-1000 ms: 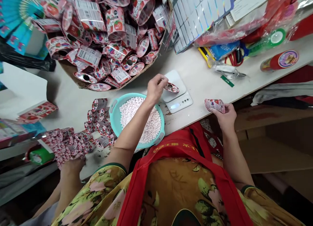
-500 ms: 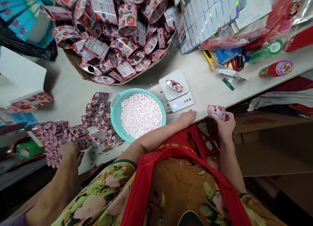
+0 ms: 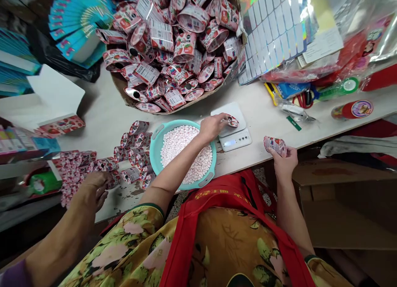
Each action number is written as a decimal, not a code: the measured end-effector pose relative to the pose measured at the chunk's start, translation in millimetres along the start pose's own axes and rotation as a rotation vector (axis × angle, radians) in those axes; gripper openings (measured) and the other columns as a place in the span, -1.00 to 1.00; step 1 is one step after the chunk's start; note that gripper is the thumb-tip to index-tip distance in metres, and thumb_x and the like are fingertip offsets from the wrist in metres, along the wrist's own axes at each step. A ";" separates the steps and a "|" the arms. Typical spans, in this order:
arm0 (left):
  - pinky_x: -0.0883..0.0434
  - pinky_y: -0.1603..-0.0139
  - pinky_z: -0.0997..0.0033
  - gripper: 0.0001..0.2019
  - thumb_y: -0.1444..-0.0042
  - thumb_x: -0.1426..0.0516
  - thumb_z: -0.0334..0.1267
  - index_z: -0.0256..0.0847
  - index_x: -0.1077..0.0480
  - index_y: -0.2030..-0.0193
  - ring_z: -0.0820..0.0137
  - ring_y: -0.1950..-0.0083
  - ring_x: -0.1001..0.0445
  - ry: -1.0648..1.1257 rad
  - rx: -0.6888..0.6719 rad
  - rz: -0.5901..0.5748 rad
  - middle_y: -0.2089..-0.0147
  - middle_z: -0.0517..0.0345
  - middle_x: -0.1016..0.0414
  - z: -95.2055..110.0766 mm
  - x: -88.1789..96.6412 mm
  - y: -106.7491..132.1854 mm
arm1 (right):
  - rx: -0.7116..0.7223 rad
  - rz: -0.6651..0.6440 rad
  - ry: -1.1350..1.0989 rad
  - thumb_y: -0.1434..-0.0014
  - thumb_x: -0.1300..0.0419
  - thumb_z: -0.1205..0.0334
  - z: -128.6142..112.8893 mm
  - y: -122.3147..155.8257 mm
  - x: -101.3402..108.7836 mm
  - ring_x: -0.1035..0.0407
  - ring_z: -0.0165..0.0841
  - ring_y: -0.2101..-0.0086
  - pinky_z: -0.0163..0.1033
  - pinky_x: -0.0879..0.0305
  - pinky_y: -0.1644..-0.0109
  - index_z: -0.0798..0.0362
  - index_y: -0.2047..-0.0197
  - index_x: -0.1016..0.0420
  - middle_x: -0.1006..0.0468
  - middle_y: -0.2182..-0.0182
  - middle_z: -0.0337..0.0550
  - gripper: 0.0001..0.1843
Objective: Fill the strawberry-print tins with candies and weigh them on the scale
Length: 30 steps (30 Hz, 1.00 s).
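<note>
My left hand reaches across a turquoise basin of small pale pink candies. Its fingertips close on a small strawberry-printed candy container, which rests on a white digital scale. Off the table's front edge, my right hand grips another strawberry-printed candy container between thumb and fingers. The scale's display is lit, but its figures are unreadable.
A co-worker's hand is among containers at the left. More containers stand left of the basin. Behind them, a cardboard box is heaped with containers. Sticker sheets and a round-lidded jar are at the right.
My left hand has moved from the table edge in front of the scale up to the container on it. My right hand keeps its container. The view has shifted slightly.
</note>
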<state>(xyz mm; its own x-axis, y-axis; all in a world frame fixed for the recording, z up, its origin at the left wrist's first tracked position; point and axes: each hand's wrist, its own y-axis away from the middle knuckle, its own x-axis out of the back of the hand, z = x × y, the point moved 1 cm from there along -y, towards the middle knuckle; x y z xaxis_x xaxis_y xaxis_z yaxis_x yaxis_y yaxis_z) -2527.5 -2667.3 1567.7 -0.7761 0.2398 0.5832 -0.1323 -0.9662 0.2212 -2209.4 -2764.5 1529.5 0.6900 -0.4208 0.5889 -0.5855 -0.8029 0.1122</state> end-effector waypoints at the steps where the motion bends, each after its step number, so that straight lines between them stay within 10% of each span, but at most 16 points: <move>1: -0.22 0.28 0.40 -0.91 -0.26 -0.17 -0.26 -0.17 -0.50 0.19 0.28 0.19 -0.50 -0.157 -0.044 -0.016 0.17 0.01 -0.57 -2.1 -3.6 -6.2 | 0.045 0.025 0.056 0.28 -0.54 -0.05 -0.8 -6.3 -5.8 -0.31 -0.35 0.31 -0.02 -0.40 0.01 0.03 0.25 -0.36 -0.38 0.32 -0.27 -0.38; 6: -0.24 0.23 0.36 -0.81 -0.34 -0.08 -0.29 -0.21 -0.54 0.14 0.20 0.08 -0.54 -0.425 -0.121 -0.096 0.04 -0.13 -0.60 -0.7 -13.6 -8.8 | 0.154 -0.017 0.289 0.13 -0.47 -0.06 -5.3 -30.9 -28.2 -0.33 -0.20 0.15 0.11 -0.34 -0.14 -0.02 0.24 -0.33 -0.40 0.16 -0.10 -0.48; 11: -0.25 0.26 0.36 -0.77 -0.36 -0.08 -0.16 -0.15 -0.56 0.13 0.21 0.11 -0.55 -0.306 -0.092 -0.071 0.01 -0.04 -0.62 29.3 4.4 41.7 | 0.381 -0.099 0.243 0.14 -0.49 -0.16 -44.9 -3.1 -30.4 -0.20 0.05 -0.22 0.23 -0.20 -0.30 0.08 -0.09 -0.33 -0.32 -0.18 0.24 -0.17; 15: -0.31 0.20 0.40 -0.80 -0.29 -0.16 -0.13 -0.14 -0.57 0.18 0.28 0.13 -0.54 0.037 -0.094 -0.105 0.11 0.03 -0.64 43.8 13.0 80.4 | 0.418 -0.575 0.002 0.10 -0.46 -0.20 -97.1 49.3 -44.5 -0.42 -0.08 -0.06 0.03 -0.41 -0.14 0.01 -0.10 -0.39 -0.49 -0.08 0.07 -0.21; 18: -0.35 0.23 0.44 -0.65 -0.26 -0.16 0.06 -0.20 -0.54 0.28 0.37 0.25 -0.49 0.473 0.084 0.097 0.28 0.08 -0.59 28.9 19.2 91.1 | 0.266 -0.809 -0.047 0.03 -0.44 -0.17 -124.8 81.6 -56.6 -0.50 -0.21 0.22 -0.09 -0.47 0.05 0.00 0.08 -0.47 -0.63 0.22 -0.12 -0.43; 30: -0.16 0.56 0.49 -0.40 -0.16 -0.16 0.30 -0.29 -0.47 0.47 0.54 0.58 -0.24 1.197 0.461 0.203 0.57 0.16 -0.36 -13.4 29.1 109.9 | 0.257 -0.965 -0.029 0.13 -0.51 -0.15 -154.2 123.9 -83.2 -0.50 -0.25 0.30 -0.16 -0.48 0.15 -0.02 0.17 -0.48 -0.65 0.29 -0.20 -0.44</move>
<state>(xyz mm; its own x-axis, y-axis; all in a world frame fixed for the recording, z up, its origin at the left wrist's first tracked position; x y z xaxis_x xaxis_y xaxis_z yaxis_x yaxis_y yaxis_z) -2572.9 -2767.8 1598.5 -0.8541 -0.3703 -0.3652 0.0896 -0.7964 0.5980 -2404.9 -2763.8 1617.8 0.8338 0.4521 0.3167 0.3385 -0.8720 0.3536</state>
